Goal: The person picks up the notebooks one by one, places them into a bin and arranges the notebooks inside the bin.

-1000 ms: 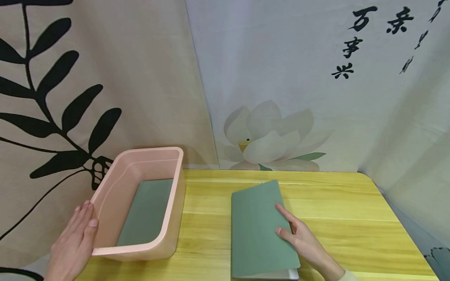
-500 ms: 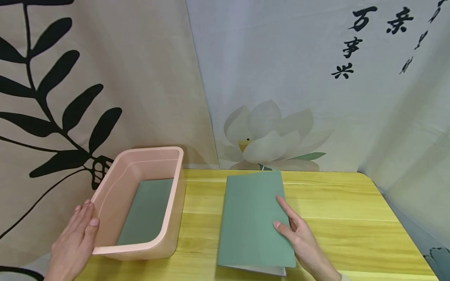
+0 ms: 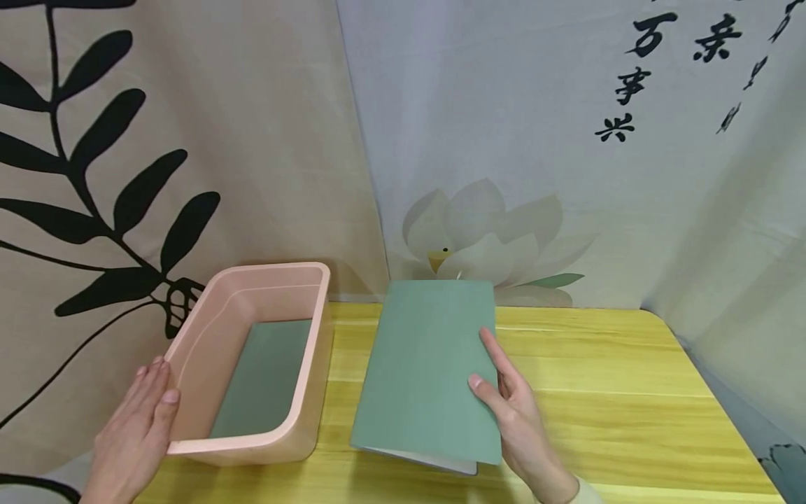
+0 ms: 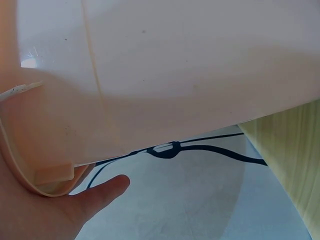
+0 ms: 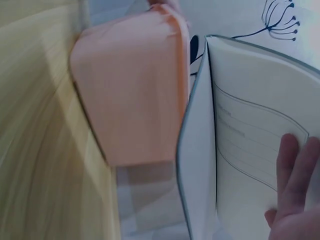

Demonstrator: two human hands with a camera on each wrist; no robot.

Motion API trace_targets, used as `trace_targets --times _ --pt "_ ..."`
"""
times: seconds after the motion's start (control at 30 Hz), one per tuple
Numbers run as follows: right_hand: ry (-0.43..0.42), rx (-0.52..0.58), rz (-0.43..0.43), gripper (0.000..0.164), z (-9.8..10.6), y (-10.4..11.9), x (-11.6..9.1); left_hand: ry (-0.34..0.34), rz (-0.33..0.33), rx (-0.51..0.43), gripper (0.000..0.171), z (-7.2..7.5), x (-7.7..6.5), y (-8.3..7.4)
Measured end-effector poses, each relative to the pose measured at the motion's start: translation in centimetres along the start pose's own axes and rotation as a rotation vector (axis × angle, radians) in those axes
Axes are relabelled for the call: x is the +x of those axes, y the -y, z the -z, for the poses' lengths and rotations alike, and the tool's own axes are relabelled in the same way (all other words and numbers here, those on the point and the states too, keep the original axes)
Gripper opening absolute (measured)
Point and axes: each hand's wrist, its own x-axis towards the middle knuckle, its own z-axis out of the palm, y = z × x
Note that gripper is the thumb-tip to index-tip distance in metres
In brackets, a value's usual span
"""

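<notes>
A green soft-cover notebook (image 3: 434,364) is held off the table by my right hand (image 3: 519,413), thumb on its cover at the right edge. In the right wrist view, fingers (image 5: 295,175) press on a pale printed page of the notebook (image 5: 250,145), whose covers stand slightly apart. On the left is a pink plastic bin (image 3: 324,350). A flat green sheet or cover like the notebook's (image 3: 267,378) lies on the bin's floor. My left hand (image 3: 132,434) rests along the bin's left rim with fingers straight. The left wrist view shows the bin's outer wall (image 4: 165,65) beside that hand.
The bin and notebook are over a yellow wood-grain table (image 3: 598,392), its right edge slanting toward the lower right. Behind it hang printed curtains (image 3: 283,140) with dark leaves, a lotus and black characters. A dark printed line (image 3: 38,483) runs at lower left.
My right hand has lifted the notebook and carried it leftward and away, closer to the bin. Its lower edge now rises clear, with pale pages showing. My left hand and the bin have hardly moved.
</notes>
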Motion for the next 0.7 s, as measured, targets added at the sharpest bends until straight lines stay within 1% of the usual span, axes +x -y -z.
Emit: trace_targets --times 0.07,0.17,0.3,0.43,0.53,0.63,0.7 --pt "0.000 0.030 0.012 0.069 -1.0 0.1 0.4 -0.001 -0.002 0.000 0.055 0.1 0.0 0.0" --pt "0.025 0.077 0.013 0.070 -2.4 0.2 1.1 0.004 -0.003 -0.004 0.055 0.1 0.0 0.0" --pt "0.050 0.123 0.008 0.070 -4.1 0.3 1.9 0.035 0.014 0.004 0.056 -0.1 0.2 -0.2" --pt "0.043 0.140 0.011 0.070 -6.0 0.3 2.7 0.042 0.018 0.006 0.057 -0.1 0.3 -0.3" --pt "0.057 0.156 0.017 0.070 -7.5 0.1 3.4 0.050 0.036 0.015 0.058 0.0 0.4 -0.3" --pt "0.090 0.211 0.012 0.071 -9.0 -0.1 4.0 0.061 0.056 0.026 0.059 0.1 0.4 -0.3" --pt "0.106 0.239 0.008 0.071 -9.9 -0.3 4.4 0.064 0.058 0.026 0.059 0.2 0.4 -0.3"
